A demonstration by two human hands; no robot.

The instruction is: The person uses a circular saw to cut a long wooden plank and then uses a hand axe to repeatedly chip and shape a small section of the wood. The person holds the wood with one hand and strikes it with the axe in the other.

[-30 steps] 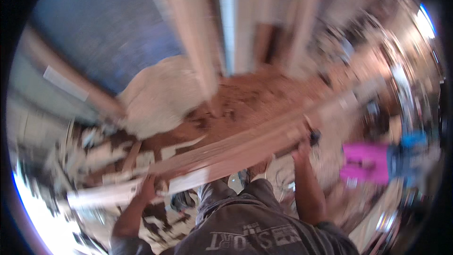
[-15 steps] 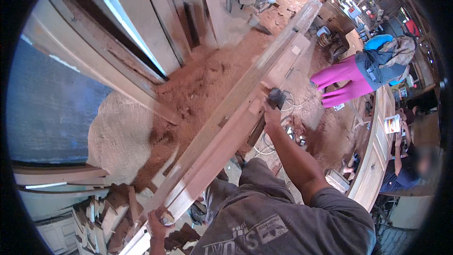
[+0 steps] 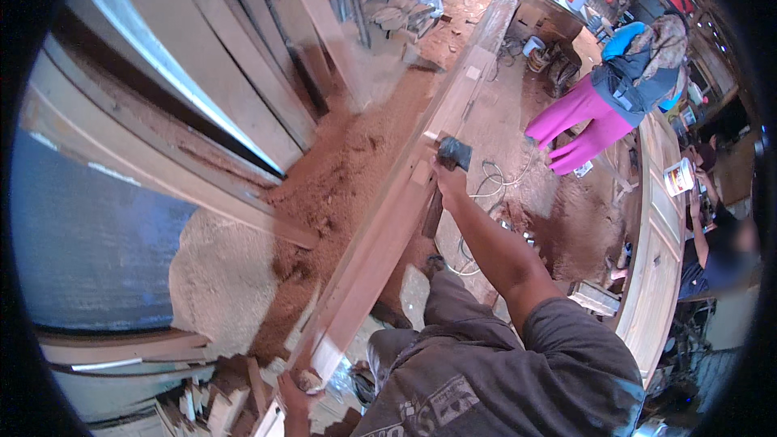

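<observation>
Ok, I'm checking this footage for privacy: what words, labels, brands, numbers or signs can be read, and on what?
I won't copy wording or brands, but print shows here:
Dark shirt of the camera wearer: pale lettering, partly cut off by the lower edge.
White bucket at right: printed label, too small to read.
Any other marks are too small or blurred.

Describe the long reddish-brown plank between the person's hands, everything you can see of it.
The long plank looks like bare, reddish-brown wood, straight-edged, with a bright patch near its lower end and a small paler rectangle farther up. It runs aslant from lower left toward upper right. The left hand is at its lower end; the right hand is at its edge farther up, beside a black object. How firmly either grips is unclear.
</observation>
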